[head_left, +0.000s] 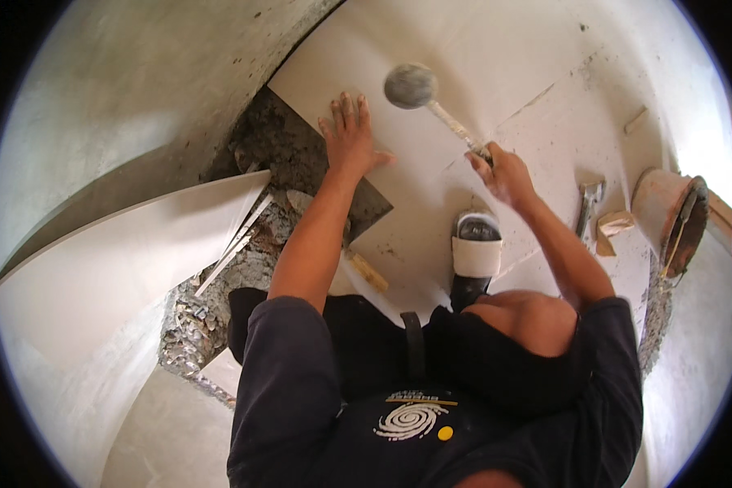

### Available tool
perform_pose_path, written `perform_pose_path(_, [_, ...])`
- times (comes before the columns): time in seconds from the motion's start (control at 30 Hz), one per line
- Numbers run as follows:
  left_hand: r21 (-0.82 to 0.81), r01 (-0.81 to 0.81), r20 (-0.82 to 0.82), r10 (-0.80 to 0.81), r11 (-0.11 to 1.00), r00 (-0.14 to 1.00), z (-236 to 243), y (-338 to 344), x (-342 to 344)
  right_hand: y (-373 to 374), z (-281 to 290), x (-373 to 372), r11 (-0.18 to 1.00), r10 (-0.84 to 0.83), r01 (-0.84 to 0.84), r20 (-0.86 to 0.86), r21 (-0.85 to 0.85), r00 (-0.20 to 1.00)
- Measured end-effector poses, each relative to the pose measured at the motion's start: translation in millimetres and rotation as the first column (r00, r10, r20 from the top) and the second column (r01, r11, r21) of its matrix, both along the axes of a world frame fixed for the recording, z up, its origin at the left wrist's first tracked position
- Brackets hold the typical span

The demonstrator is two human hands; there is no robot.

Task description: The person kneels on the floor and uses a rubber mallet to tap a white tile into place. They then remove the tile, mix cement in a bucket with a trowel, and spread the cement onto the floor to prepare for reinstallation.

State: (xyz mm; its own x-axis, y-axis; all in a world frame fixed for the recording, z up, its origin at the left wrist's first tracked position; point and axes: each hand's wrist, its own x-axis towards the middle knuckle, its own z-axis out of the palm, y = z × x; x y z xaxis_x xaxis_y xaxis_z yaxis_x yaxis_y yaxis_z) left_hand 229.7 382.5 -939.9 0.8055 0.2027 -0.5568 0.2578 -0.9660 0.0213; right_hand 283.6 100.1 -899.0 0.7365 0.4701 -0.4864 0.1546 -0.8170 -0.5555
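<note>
My left hand (352, 138) lies with fingers apart on a large pale floor tile (398, 32), near its lower left edge beside a patch of grey mortar (252, 138). My right hand (500, 171) grips the handle of a mallet (411, 85), whose round grey head is raised over the tile, slightly blurred. A hammer-like metal tool (587, 203) lies to the right of my right hand, beside a wooden block (615, 224). A small yellowish piece (366, 268) lies on the tiles below my left hand.
A loose tile (98, 252) and thin strips (236, 244) rest at left over rough rubble (187, 333), against a curved-looking grey wall (106, 98). A bucket (655, 211) stands at the right by the wall. My sandalled foot (476, 244) is on the floor between my arms.
</note>
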Motion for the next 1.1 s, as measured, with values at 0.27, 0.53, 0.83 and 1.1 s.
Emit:
perform_pose_path(0.27, [0.015,0.002,0.001,-0.002,1.000,1.000,-0.4,-0.4,-0.5,-23.0,9.4,-22.3,0.999,-0.007,0.010,0.067,-0.049,0.998])
perform_pose_path(0.53, [-0.012,-0.005,0.004,0.005,1.000,1.000,2.3,-1.5,-0.1,-24.6,12.4,-12.1,0.991,-0.054,0.062,0.074,-0.122,0.996])
perform_pose_path(0.83, [0.007,-0.014,-0.007,0.015,1.000,1.000,2.1,-3.5,5.9,17.0,10.4,25.6,0.995,-0.092,0.089,0.111,0.034,0.990])
perform_pose_path(1.1, [-0.011,-0.049,-0.034,0.048,0.999,0.998,7.2,-10.4,15.3,-6.5,-2.8,19.0,0.978,-0.141,0.144,0.032,-0.148,0.989])
